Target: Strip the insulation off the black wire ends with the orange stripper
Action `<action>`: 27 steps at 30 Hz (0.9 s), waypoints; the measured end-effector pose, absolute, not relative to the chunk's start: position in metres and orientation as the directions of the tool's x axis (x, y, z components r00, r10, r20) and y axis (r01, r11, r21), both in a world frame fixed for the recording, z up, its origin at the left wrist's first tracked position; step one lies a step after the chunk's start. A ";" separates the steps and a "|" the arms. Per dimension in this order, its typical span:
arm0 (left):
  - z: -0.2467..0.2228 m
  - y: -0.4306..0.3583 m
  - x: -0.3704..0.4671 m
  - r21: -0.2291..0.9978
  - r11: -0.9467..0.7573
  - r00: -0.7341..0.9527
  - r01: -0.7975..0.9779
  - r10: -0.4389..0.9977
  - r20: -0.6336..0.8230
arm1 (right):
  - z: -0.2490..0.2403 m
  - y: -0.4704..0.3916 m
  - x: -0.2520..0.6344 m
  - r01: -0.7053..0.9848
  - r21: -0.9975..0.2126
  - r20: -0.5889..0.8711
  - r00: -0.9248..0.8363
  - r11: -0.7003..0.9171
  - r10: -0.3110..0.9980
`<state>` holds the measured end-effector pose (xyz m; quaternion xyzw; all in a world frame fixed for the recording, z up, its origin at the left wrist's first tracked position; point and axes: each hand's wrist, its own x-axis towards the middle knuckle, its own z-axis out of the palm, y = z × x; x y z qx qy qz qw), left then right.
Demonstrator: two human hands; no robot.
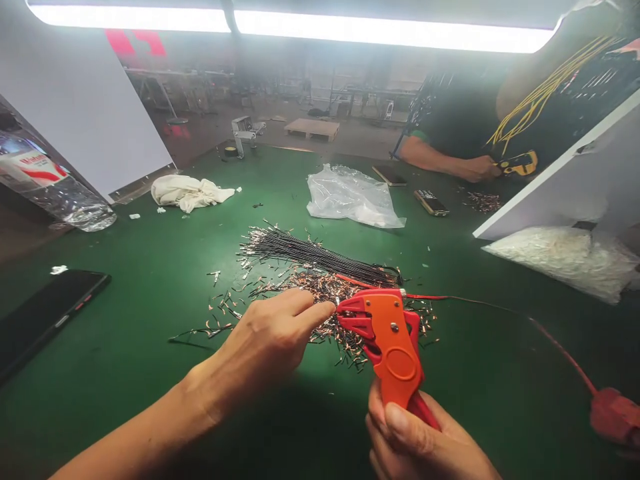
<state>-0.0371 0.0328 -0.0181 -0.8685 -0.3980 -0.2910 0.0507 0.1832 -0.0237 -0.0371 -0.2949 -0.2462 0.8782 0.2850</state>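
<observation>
"What's your right hand (425, 437) holding?"

"It's clamped around the orange-and-red wire stripper (397, 337), above the wire scraps (325, 283)."

"And your left hand (275, 327)?"

"Its fingertips sit right at the tool's front; I can't tell whether they pinch anything. Bundled black wires (325, 253) lie just beyond."

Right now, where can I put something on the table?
Bare table shows between the black phone and left forearm, and between the right hand and red thing at far right. The middle is crowded: wire scraps, black wires, orange tool.
</observation>
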 end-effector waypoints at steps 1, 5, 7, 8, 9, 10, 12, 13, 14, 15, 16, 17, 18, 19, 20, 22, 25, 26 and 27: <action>-0.018 0.033 -0.037 0.142 -0.679 0.509 0.720 0.656 0.558 | -0.036 -0.023 0.183 -0.373 -0.591 -0.361 -0.671 -0.715 0.648; -0.015 0.032 -0.036 0.162 -0.663 0.481 0.731 0.668 0.567 | -0.031 -0.023 0.184 -0.433 -0.564 -0.301 -0.685 -0.703 0.663; -0.014 0.031 -0.034 0.193 -0.644 0.452 0.740 0.689 0.567 | -0.031 -0.022 0.187 -0.426 -0.650 -0.277 -0.638 -0.629 0.718; -0.013 0.031 -0.033 0.203 -0.644 0.444 0.738 0.690 0.572 | -0.031 -0.021 0.189 -0.408 -0.716 -0.269 -0.587 -0.566 0.764; -0.013 0.030 -0.032 0.208 -0.650 0.444 0.731 0.684 0.579 | -0.031 -0.019 0.190 -0.379 -0.785 -0.260 -0.517 -0.491 0.815; -0.013 0.029 -0.030 0.206 -0.664 0.451 0.719 0.670 0.590 | -0.032 -0.017 0.192 -0.337 -0.847 -0.245 -0.440 -0.411 0.864; -0.015 0.028 -0.026 0.189 -0.698 0.475 0.691 0.635 0.609 | -0.033 -0.012 0.194 -0.245 -0.930 -0.195 -0.302 -0.273 0.933; -0.017 0.027 -0.024 0.179 -0.713 0.488 0.678 0.618 0.616 | -0.034 -0.009 0.195 -0.206 -0.954 -0.165 -0.250 -0.219 0.954; -0.018 0.026 -0.022 0.169 -0.724 0.500 0.669 0.607 0.618 | -0.034 -0.006 0.195 -0.177 -0.968 -0.140 -0.214 -0.180 0.967; -0.020 0.025 -0.020 0.160 -0.731 0.512 0.663 0.599 0.616 | -0.034 -0.004 0.195 -0.157 -0.976 -0.121 -0.189 -0.151 0.975; -0.021 0.024 -0.019 0.153 -0.735 0.521 0.660 0.595 0.612 | -0.033 -0.002 0.195 -0.154 -0.978 -0.110 -0.178 -0.138 0.978; -0.023 0.023 -0.018 0.148 -0.737 0.526 0.659 0.593 0.609 | -0.033 0.000 0.196 -0.170 -0.975 -0.111 -0.183 -0.143 0.977; -0.025 0.022 -0.017 0.148 -0.734 0.525 0.663 0.597 0.607 | -0.032 0.000 0.196 -0.209 -0.963 -0.123 -0.210 -0.168 0.970; -0.026 0.021 -0.017 0.152 -0.725 0.515 0.672 0.605 0.608 | -0.031 0.000 0.196 -0.267 -0.939 -0.145 -0.263 -0.217 0.954; -0.027 0.021 -0.017 0.158 -0.716 0.501 0.680 0.611 0.613 | -0.030 0.000 0.196 -0.337 -0.898 -0.169 -0.328 -0.282 0.929; -0.028 0.021 -0.017 0.175 -0.699 0.458 0.693 0.615 0.642 | -0.030 -0.002 0.197 -0.463 -0.772 -0.198 -0.475 -0.435 0.857; -0.027 0.021 -0.018 0.181 -0.683 0.389 0.708 0.591 0.707 | -0.033 -0.002 0.197 -0.552 -0.595 -0.171 -0.624 -0.585 0.762; -0.027 0.021 -0.018 0.180 -0.683 0.376 0.708 0.581 0.722 | -0.035 -0.002 0.196 -0.564 -0.559 -0.154 -0.650 -0.608 0.745; -0.026 0.021 -0.018 0.174 -0.686 0.372 0.706 0.569 0.733 | -0.038 -0.002 0.196 -0.570 -0.534 -0.138 -0.670 -0.625 0.729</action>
